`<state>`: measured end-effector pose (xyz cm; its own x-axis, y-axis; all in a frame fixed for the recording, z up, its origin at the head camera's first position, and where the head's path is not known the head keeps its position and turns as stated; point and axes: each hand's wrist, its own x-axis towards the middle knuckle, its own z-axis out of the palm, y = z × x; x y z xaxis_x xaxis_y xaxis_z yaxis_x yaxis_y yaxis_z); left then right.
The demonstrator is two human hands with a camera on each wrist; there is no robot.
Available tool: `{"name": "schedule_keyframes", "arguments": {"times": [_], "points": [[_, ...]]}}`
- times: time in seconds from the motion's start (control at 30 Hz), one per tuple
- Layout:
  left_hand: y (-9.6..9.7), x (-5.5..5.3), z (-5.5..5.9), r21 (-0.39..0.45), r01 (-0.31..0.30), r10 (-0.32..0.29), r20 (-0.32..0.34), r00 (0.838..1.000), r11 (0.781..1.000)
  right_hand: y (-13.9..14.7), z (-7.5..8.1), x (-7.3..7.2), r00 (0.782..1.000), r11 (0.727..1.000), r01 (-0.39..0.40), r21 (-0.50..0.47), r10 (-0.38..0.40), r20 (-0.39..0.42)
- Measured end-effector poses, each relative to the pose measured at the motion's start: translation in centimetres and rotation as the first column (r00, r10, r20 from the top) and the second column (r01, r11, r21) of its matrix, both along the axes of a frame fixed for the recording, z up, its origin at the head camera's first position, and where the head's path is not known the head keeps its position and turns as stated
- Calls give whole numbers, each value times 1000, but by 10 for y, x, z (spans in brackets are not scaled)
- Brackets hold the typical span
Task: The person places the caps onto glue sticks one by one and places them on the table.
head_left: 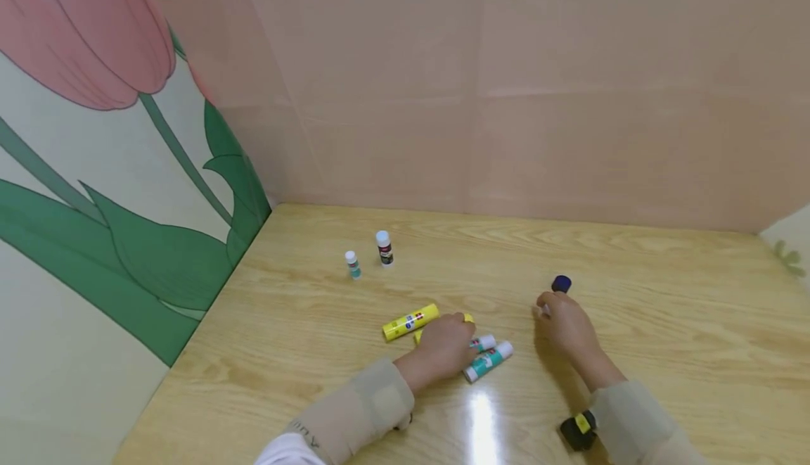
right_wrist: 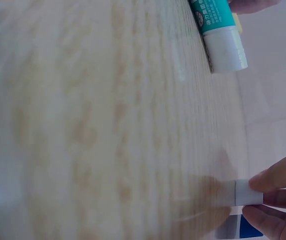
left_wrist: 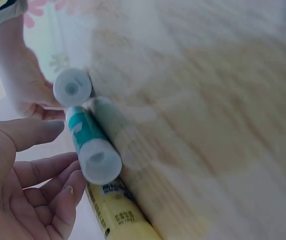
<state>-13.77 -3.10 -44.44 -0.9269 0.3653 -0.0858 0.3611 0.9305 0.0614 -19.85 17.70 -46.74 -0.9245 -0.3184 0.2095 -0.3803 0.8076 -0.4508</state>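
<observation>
My left hand [head_left: 446,345] is over a group of lying glue sticks. In the left wrist view its thumb stands off a teal glue stick [left_wrist: 85,127], while the fingertips are right at that stick's side. Beneath the hand lies a yellow glue stick [head_left: 468,318], mostly hidden. Another yellow glue stick [head_left: 410,323] is to its left, and a teal-and-white glue stick [head_left: 489,361] to its right. My right hand [head_left: 569,328] pinches a small white cylinder [right_wrist: 248,192] between thumb and fingers, upright at the table. Just beyond it stands a piece with a dark blue cap [head_left: 561,283].
Two small white-capped sticks, a shorter teal-labelled one [head_left: 353,268] and a taller dark-labelled one [head_left: 384,250], stand at the back left of the wooden table [head_left: 304,352]. A black-and-yellow device [head_left: 578,430] is by the right wrist. A plain wall hanging [head_left: 474,99] rises behind.
</observation>
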Motion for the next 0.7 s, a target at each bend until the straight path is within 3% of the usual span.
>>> {"name": "schedule_keyframes", "arguments": {"times": [0.33,0.7], "points": [[-16,4,3,151,22,-10,-79,997,988,1,0,4,1000,1000,-2,-20,2,10],[-30,7,9,195,-64,79,-74,994,979,4,-5,8,998,998,4,-61,-8,-59]]}}
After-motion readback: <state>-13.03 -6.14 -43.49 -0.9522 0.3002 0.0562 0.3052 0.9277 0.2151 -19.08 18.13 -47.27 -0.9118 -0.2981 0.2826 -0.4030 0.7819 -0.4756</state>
